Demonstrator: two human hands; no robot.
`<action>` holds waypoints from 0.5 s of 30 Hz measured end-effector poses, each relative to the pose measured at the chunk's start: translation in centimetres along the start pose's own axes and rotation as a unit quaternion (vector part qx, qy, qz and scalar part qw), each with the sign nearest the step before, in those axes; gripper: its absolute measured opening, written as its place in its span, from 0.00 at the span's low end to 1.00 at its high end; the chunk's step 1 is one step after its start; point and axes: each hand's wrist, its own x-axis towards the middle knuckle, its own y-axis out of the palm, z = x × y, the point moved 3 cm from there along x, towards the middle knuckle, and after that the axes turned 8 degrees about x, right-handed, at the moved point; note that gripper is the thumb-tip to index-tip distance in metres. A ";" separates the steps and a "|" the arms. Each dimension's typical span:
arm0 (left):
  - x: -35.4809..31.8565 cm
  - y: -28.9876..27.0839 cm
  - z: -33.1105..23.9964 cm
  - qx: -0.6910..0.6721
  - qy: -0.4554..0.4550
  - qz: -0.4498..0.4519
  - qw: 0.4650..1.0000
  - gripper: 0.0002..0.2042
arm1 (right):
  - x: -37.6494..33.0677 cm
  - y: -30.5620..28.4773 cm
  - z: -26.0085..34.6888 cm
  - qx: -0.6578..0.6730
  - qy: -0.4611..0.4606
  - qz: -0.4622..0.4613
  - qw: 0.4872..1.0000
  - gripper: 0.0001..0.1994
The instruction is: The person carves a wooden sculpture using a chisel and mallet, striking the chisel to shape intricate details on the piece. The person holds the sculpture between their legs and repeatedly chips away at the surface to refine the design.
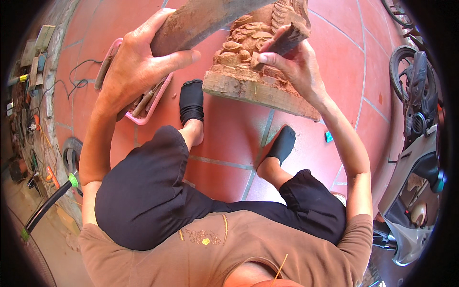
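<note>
Steady the dark bar (pixel 285 40), clasped by the right hand (pixel 301 68), at the wood carving (pixel 244 48); the left hand (pixel 139 60) grips the wooden beam (pixel 205 20).

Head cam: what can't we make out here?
All in the head view:
Wooden bar in the left hand: far end cut off by the upper edge; it hides that hand's fingertips, except the thumb's.
Wood carving: top cut off by the upper edge.
Dark block in the right hand: contact with the carving unclear from this angle.
Pink basket: partly hidden by the left hand and forearm.
</note>
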 end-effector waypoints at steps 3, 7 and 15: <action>-0.1 0.6 0.2 -0.007 0.031 -0.019 0.999 0.24 | 0.4 0.7 -0.4 0.015 -0.020 -0.024 0.999 0.25; -0.1 0.8 0.1 -0.034 0.032 -0.014 0.999 0.24 | 0.5 0.3 -1.7 -0.036 -0.034 -0.003 0.999 0.25; -0.1 0.1 -1.2 -0.035 0.006 -0.013 0.999 0.27 | 0.3 1.0 -0.8 -0.109 -0.045 0.067 0.991 0.22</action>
